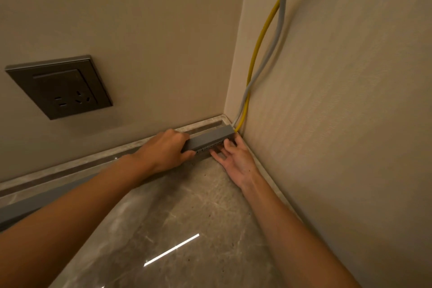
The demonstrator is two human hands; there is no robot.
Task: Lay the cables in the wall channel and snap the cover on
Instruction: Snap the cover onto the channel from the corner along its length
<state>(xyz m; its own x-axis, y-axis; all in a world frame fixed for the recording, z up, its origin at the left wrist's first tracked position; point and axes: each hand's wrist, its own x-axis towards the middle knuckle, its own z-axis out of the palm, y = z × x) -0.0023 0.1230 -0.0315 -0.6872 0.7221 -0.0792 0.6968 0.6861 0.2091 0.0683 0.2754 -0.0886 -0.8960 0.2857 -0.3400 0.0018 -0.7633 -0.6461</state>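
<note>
Head view: left hand grips the grey channel; right hand, fingers straight, touches its front

The grey rectangular plastic channel looks matt and smooth; the yellow round cable and the pale grey round cable have smooth plastic sheaths. The veined grey-brown stone floor is polished and glossy; the beige wall looks matt, finely ribbed like cloth; the dark square socket plate has a satin sheen.
</note>
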